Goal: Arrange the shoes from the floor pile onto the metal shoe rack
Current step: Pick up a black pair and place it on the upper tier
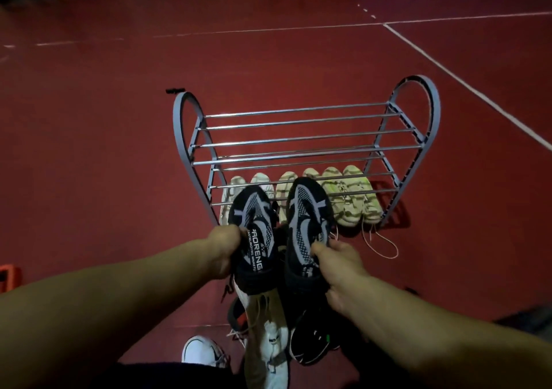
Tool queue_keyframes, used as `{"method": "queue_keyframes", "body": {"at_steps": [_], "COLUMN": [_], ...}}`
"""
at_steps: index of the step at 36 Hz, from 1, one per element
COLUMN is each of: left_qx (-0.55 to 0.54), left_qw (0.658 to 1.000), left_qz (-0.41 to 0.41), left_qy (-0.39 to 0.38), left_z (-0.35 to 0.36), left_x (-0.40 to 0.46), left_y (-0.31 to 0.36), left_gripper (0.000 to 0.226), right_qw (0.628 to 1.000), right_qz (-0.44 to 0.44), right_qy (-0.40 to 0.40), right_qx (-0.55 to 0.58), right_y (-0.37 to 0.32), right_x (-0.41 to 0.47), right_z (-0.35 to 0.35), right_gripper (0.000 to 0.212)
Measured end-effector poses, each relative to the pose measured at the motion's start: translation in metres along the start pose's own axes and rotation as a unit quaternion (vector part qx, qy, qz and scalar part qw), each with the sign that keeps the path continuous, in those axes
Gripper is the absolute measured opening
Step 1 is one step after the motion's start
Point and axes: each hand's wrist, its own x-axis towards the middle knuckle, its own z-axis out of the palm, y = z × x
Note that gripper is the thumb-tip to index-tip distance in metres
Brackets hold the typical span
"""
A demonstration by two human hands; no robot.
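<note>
With 6 pale striped knit sneakers [301,193] already on the grey metal shoe rack's [301,137] lowest tier, the left hand [222,251] and right hand [340,264] each grip 1 black-and-grey knit sneaker [254,233] at 6 o'clock of it, while a floor pile of mixed shoes [268,329] waits below.

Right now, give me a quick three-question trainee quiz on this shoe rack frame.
1. True or false: the top tier of the metal rack holds shoes.
2. What does each hand carry? A) one black shoe B) a white sneaker C) nothing
3. Where do the pale shoes sit?

Key:
1. False, its bars are bare.
2. A: the left hand grips one black shoe, the right hand the other black shoe.
3. On the bottom tier.
</note>
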Motion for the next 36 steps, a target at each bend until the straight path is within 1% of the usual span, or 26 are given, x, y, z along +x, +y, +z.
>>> {"method": "queue_keyframes", "body": {"at_steps": [3,6,8,11,12,14,15,17,18,21,23,24,25,26,27,28,29,30,31,32,33,34,36], "left_qx": [0.060,0.080,0.071,0.043,0.040,0.040,0.036,0.027,0.021,0.004,0.012,0.025,0.049,0.070,0.060,0.028,-0.027,-0.096,-0.159,-0.209,-0.252,-0.285,-0.333], "left_qw": [0.997,0.993,0.991,0.993,0.993,0.993,0.994,0.994,0.993,0.990,0.988,0.986,0.981,0.972,0.965,0.964,0.969,0.971,0.968,0.965,0.959,0.953,0.939], "left_qz": [0.001,0.033,0.071,0.099,0.103,0.105,0.100,0.101,0.110,0.126,0.125,0.117,0.096,0.078,0.050,0.015,-0.021,-0.046,-0.067,-0.071,-0.066,-0.060,-0.058], "left_qy": [0.050,0.086,0.084,0.057,0.048,0.030,0.026,0.025,0.029,0.062,0.090,0.118,0.163,0.212,0.248,0.265,0.246,0.216,0.181,0.140,0.109,0.088,0.066], "left_z": [0.003,-0.004,-0.015,-0.031,-0.033,-0.037,-0.037,-0.033,-0.031,-0.026,-0.025,-0.024,-0.022,-0.019,-0.015,-0.012,-0.010,-0.008,-0.006,-0.008,-0.007,-0.007,-0.004], "left_x": [0.011,0.029,0.047,0.072,0.078,0.094,0.103,0.121,0.132,0.161,0.175,0.185,0.191,0.192,0.187,0.185,0.181,0.174,0.168,0.168,0.164,0.162,0.155], "left_y": [-0.002,0.012,0.026,0.040,0.041,0.040,0.039,0.038,0.040,0.051,0.055,0.053,0.048,0.041,0.029,0.015,0.002,-0.009,-0.015,-0.019,-0.019,-0.018,-0.021], "left_gripper": [0.021,0.021,0.012,0.023,0.022,0.021,0.022,0.024,0.025,0.031,0.039,0.047,0.057,0.067,0.077,0.087,0.099,0.109,0.112,0.104,0.089,0.077,0.058], "right_qw": [1.000,0.999,0.999,0.998,0.998,0.998,0.998,0.998,0.997,0.996,0.996,0.997,0.997,0.998,0.999,0.999,0.997,0.995,0.991,0.985,0.979,0.974,0.971], "right_qz": [-0.018,-0.028,-0.038,-0.048,-0.049,-0.043,-0.045,-0.047,-0.048,-0.064,-0.066,-0.063,-0.058,-0.044,-0.013,0.024,0.050,0.070,0.085,0.098,0.110,0.120,0.136], "right_qy": [-0.002,0.008,0.001,0.001,0.009,0.009,0.013,0.017,0.018,0.031,0.034,0.039,0.042,0.043,0.043,0.044,0.039,0.029,0.013,-0.004,-0.016,-0.025,-0.034], "right_qx": [-0.015,-0.020,-0.018,-0.033,-0.033,-0.040,-0.045,-0.045,-0.049,-0.052,-0.040,-0.034,-0.032,-0.027,-0.016,0.006,0.036,0.071,0.107,0.139,0.168,0.188,0.194], "right_y": [0.007,-0.001,-0.007,-0.019,-0.022,-0.032,-0.036,-0.044,-0.049,-0.056,-0.059,-0.057,-0.053,-0.048,-0.042,-0.035,-0.028,-0.024,-0.023,-0.022,-0.020,-0.018,-0.009], "right_x": [0.010,0.024,0.038,0.056,0.063,0.076,0.084,0.099,0.107,0.137,0.152,0.161,0.170,0.176,0.179,0.184,0.187,0.186,0.183,0.181,0.182,0.181,0.176], "right_z": [0.022,0.040,0.053,0.072,0.077,0.088,0.092,0.101,0.107,0.122,0.127,0.130,0.131,0.130,0.130,0.129,0.126,0.124,0.123,0.121,0.118,0.115,0.111], "right_gripper": [0.053,0.046,0.042,0.024,0.026,0.038,0.040,0.035,0.036,0.034,0.025,0.019,0.019,0.028,0.043,0.060,0.072,0.076,0.077,0.077,0.074,0.068,0.052]}}
